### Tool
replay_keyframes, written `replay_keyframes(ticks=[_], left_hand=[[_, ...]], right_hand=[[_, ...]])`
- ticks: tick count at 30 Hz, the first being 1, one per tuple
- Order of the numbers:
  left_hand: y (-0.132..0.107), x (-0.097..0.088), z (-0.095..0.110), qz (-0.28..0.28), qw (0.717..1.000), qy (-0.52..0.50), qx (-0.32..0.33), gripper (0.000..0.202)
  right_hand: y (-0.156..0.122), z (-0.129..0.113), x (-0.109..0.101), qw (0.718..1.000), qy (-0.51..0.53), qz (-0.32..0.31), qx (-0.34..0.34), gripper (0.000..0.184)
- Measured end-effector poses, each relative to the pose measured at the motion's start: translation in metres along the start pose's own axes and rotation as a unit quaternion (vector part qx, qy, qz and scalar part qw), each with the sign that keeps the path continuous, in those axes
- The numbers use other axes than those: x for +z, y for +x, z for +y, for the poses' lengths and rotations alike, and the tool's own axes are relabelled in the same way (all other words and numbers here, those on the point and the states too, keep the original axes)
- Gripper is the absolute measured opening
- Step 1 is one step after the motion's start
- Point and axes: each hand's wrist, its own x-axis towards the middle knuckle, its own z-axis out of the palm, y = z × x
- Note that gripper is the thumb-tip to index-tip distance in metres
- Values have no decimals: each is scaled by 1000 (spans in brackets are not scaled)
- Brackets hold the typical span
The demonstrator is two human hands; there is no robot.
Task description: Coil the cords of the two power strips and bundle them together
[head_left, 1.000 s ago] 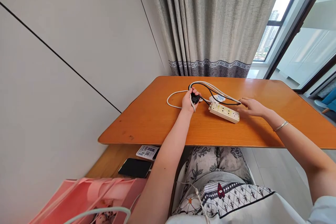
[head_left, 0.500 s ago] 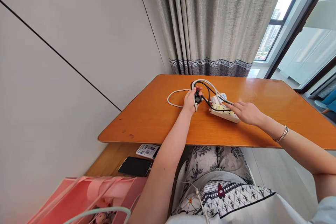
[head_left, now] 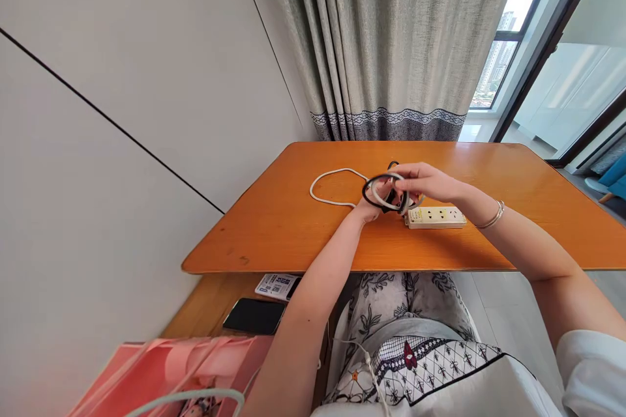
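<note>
Looped black and white power cords [head_left: 374, 177] are bunched between my hands above the orange-brown wooden table [head_left: 274, 234]. My left hand [head_left: 370, 206] is closed around the bundle, with a dark plug partly hidden in it. At the far side of the coil, my right hand [head_left: 428, 182] has its fingers bent round the cords; the fingertips are partly hidden. The cream power strip [head_left: 437, 217] lies on the table just below my right hand, several sockets facing up. To the left, a white cord loop [head_left: 337, 171] rests on the tabletop and runs into the bundle.
A black phone [head_left: 254, 316] and a printed white box [head_left: 276, 287] lie on a lower wooden surface, left of my legs. Beside them stands a pink bag [head_left: 161, 365]. A grey curtain [head_left: 391, 45] hangs behind the table, and a wall [head_left: 122, 78] rises at left.
My right hand has moved left and up from the power strip to the coil, bringing the cords into tighter loops. The strip now lies straighter and further right. The view shifted slightly.
</note>
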Motion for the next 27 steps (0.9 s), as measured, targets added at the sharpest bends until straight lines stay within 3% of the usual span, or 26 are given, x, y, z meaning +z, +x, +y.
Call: replay_keyframes(ticks=[3, 7, 10, 12, 17, 20, 22, 24, 27], left_hand=[[2, -4, -6, 16, 998, -48, -33, 76], [0, -6, -8, -13, 996, -80, -26, 103], [-3, -3, -7, -15, 999, -41, -7, 91], [-4, 0, -6, 7, 1000, -11, 0, 81], [-3, 7, -1, 49, 999, 22, 9, 57], [-5, 8, 3, 49, 997, 58, 7, 42], [-6, 7, 6, 45, 996, 73, -2, 35], [-7, 6, 8, 35, 996, 81, -14, 32], [-9, 5, 9, 13, 996, 85, -19, 31]], right_hand=[[14, 20, -7, 972, 194, 132, 15, 30], [24, 34, -2, 911, 318, 263, 27, 21], [32, 38, 7, 889, 335, 311, 43, 16], [37, 40, 11, 894, 314, 317, 48, 14], [46, 42, 8, 941, 120, 311, 60, 22], [44, 44, 1, 948, -56, 313, 33, 30], [41, 49, -4, 932, -184, 312, -17, 31], [38, 56, -9, 896, -293, 322, -93, 27], [36, 68, -15, 855, -384, 290, -190, 12]])
